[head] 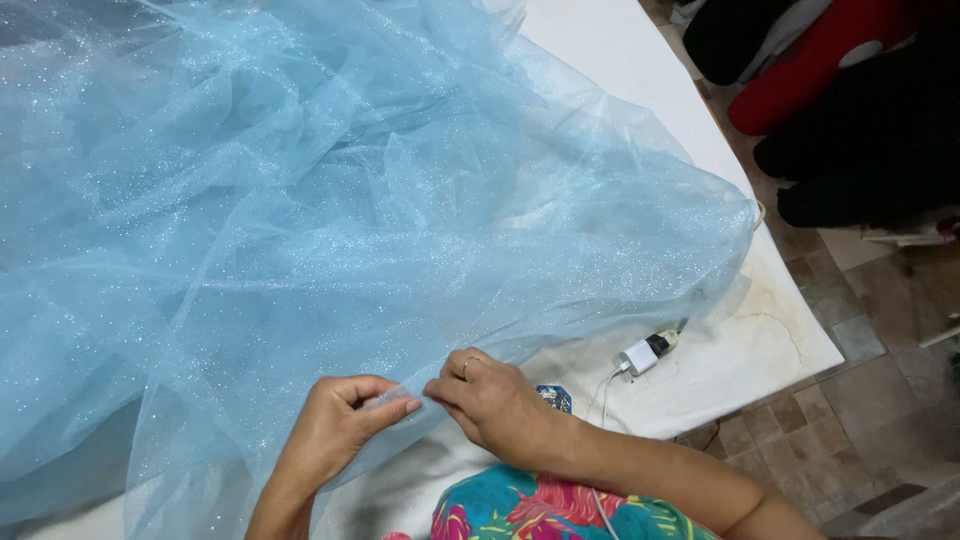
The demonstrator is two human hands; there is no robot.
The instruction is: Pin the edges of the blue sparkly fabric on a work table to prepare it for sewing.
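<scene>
Head view, hands (420,410) pinching tulle (330,220) hem, sideways

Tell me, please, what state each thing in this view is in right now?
Blue glittery fabric: heaped and crumpled across the table, its edge pinched.
Left hand: closed on the fabric edge.
Right hand: closed on the same edge, a ring on one finger.
White charger: lying on the table, cable attached.
White table: stained near its corner.

I see no packages, signs or screens here, and no label I can make out.
</scene>
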